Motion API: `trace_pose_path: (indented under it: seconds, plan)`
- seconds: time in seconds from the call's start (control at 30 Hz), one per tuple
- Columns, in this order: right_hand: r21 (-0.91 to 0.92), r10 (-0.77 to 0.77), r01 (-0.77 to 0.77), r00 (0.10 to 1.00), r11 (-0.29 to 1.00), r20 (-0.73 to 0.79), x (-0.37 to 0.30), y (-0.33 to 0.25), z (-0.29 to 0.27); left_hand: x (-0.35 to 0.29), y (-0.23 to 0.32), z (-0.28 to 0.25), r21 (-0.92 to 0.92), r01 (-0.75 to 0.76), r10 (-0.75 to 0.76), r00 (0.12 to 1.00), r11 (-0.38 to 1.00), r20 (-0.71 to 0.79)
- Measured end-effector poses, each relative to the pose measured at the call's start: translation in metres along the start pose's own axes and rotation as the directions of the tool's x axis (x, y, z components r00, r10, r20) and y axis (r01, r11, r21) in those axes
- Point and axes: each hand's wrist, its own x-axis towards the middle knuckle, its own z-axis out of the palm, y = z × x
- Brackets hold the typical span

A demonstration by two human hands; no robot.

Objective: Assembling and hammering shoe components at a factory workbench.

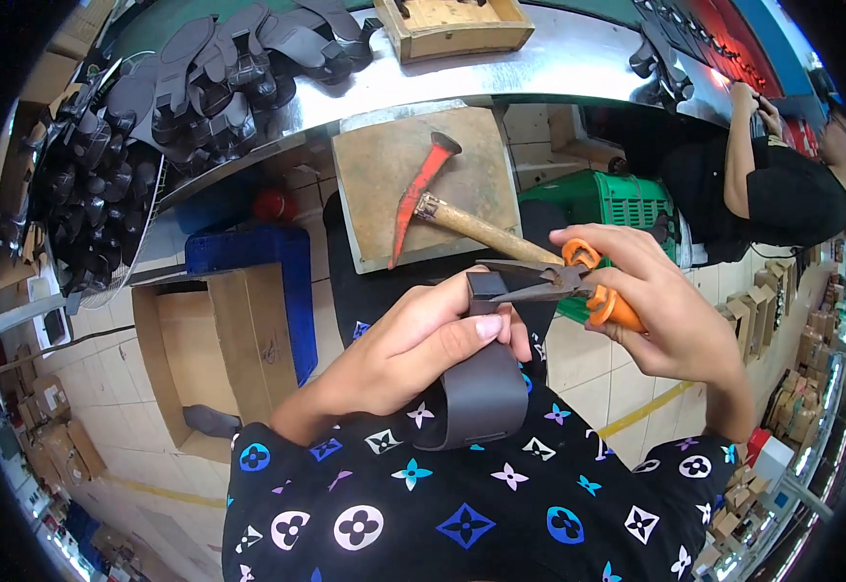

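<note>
My left hand (pixel 418 339) grips a dark grey shoe with a wide band (pixel 486 403) and a black block-like heel (pixel 486 284). In my right hand (pixel 670 306) are pincers with orange handles (pixel 609 303). Their parted metal jaws reach the heel beside my left fingertips; whether they pinch it I cannot tell. Just beyond my hands, a hammer (pixel 426 184) with a red head and wooden handle lies on a worn board (pixel 365 160). The handle's near end passes behind the pincers.
Grey shoes (pixel 239 68) crowd the metal bench (pixel 578 58), near a wooden tray (pixel 462 41). A basket of dark shoes (pixel 103 194) stands at left. An open carton (pixel 248 330) sits by a blue crate (pixel 297 301). Another person (pixel 782 189) works at right beside a green crate (pixel 626 199).
</note>
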Motion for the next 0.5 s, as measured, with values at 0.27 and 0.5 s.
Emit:
trace_pose_path:
  seconds: [0.27, 0.5]
  plan:
    - [-0.069, 0.092, -0.085, 0.991, 0.994, 0.101, 0.002, -0.016, -0.009, -0.001, -0.004, -0.004, 0.009, 0.036, -0.036, 0.999, 0.999, -0.019]
    - [-0.113, 0.049, -0.04, 0.996, 0.993, 0.08, 0.004, -0.023, -0.008, -0.007, -0.007, -0.004, -0.021, 0.049, -0.05, 0.996, 0.999, -0.069]
